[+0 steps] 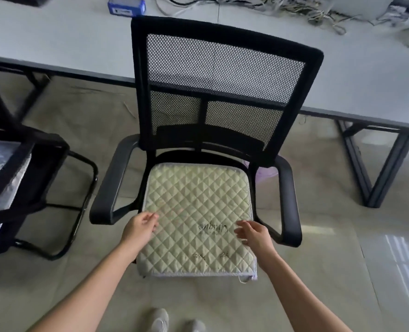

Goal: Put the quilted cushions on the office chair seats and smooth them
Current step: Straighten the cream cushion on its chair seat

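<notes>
A pale green quilted cushion (196,212) with a grey trim lies flat on the seat of a black mesh-back office chair (213,75), its front edge hanging slightly over the seat. My left hand (140,227) hovers at the cushion's left edge, fingers loosely curled and holding nothing. Over the cushion's right side, my right hand (254,233) has its fingers spread, just above or lightly touching the fabric. A second black chair (31,178) at the far left carries something wrapped in clear plastic (4,173) on its seat.
A long white desk (66,44) runs behind the chairs, with a blue box (126,7) and tangled cables (318,10) on it. Black desk legs (376,168) stand at the right. My shoes (174,321) show on the beige floor below the chair.
</notes>
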`<action>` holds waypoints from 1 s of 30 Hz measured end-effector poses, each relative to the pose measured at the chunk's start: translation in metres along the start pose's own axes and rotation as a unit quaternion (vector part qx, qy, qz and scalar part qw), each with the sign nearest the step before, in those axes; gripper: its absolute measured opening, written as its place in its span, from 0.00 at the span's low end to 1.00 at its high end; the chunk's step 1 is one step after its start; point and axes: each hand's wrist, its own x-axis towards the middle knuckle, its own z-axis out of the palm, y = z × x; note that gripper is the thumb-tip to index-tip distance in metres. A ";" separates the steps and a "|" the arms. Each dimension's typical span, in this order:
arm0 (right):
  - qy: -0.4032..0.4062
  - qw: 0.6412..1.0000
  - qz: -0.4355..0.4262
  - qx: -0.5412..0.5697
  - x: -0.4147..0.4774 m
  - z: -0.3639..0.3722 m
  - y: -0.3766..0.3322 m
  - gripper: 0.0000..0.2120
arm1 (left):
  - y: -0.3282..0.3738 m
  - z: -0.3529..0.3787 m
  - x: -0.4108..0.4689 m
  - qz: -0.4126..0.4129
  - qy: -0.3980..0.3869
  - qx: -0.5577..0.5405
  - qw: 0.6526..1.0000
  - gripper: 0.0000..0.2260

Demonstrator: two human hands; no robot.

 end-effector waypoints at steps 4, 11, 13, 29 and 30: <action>0.019 0.999 -0.008 -0.033 0.042 0.003 0.022 0.12 | -0.030 0.005 0.033 -0.032 0.046 0.000 0.998 0.15; 0.112 0.989 -0.002 -0.100 0.098 0.012 0.047 0.15 | -0.056 0.025 0.068 -0.042 0.135 -0.040 0.989 0.15; 0.153 0.980 0.004 -0.126 0.112 0.014 0.056 0.13 | -0.064 0.029 0.080 -0.038 0.151 -0.048 0.987 0.16; 0.288 0.954 0.035 -0.074 0.127 0.029 0.086 0.12 | -0.073 0.046 0.117 -0.050 0.281 -0.147 0.947 0.01; 0.294 0.953 0.034 -0.068 0.126 0.030 0.085 0.11 | -0.071 0.046 0.118 -0.050 0.287 -0.170 0.941 0.01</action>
